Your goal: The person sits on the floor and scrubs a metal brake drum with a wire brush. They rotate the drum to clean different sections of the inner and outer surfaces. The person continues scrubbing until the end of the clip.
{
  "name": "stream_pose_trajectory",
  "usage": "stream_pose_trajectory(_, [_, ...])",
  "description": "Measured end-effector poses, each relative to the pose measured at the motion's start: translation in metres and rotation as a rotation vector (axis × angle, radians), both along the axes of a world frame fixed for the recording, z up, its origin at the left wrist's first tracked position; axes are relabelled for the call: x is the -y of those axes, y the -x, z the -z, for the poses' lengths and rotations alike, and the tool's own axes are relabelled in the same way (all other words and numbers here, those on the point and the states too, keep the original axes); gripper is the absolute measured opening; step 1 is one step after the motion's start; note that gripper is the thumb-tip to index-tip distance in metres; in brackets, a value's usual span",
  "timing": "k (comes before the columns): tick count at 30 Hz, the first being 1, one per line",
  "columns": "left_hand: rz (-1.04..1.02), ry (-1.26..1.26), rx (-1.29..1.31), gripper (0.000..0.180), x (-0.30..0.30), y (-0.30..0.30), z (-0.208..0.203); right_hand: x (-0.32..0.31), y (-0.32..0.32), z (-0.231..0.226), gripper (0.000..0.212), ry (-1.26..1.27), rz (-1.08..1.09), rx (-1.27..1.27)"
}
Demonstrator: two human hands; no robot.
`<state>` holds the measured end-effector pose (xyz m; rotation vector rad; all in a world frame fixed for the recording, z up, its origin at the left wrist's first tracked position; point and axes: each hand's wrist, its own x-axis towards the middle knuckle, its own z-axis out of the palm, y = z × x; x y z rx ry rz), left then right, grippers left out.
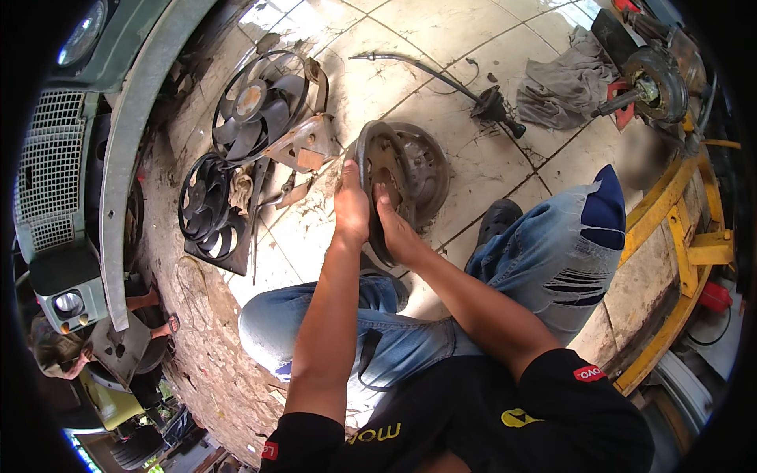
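Grey, worn metal wheel rim [388, 154] stands tilted at frame centre, grasped between left hand [352, 211] and right hand [400, 235], fingers mostly straight against it; another round metal part [434, 175] sits just behind. Around it: glossy, grimy tile floor [449, 24], bladed black plastic fan [277, 102] upper left, crumpled grey cloth [558, 88] upper right, chipped yellow metal frame [680, 244] at right. Writing: yellow lettering on black shirt [449, 394], bottom, plus red sleeve tags [588, 374].
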<state>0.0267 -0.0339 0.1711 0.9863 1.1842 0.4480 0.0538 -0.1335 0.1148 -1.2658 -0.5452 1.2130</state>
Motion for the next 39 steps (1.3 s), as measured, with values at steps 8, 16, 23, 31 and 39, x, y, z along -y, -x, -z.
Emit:
stream_pose_trajectory(8, [0.002,0.104,0.090,0.063,-0.001,-0.004,-0.002,-0.008,-0.013,0.009,0.077,-0.020,0.019,-0.139])
stream_pose_trajectory(16, [0.002,0.113,0.083,0.066,0.001,-0.002,-0.004,-0.003,-0.018,-0.018,0.075,-0.043,0.029,-0.401])
stream_pose_trajectory(23, [-0.062,0.150,0.174,0.050,0.001,0.001,0.000,0.000,-0.009,-0.004,0.074,-0.015,0.018,-0.242])
stream_pose_trajectory(31, [-0.026,0.044,0.117,0.056,-0.010,0.010,0.027,0.003,-0.002,-0.012,0.078,-0.042,0.015,-0.201])
stream_pose_trajectory(39, [0.006,0.060,0.056,0.059,-0.018,0.013,0.050,0.000,-0.004,0.003,0.076,-0.065,-0.011,-0.239])
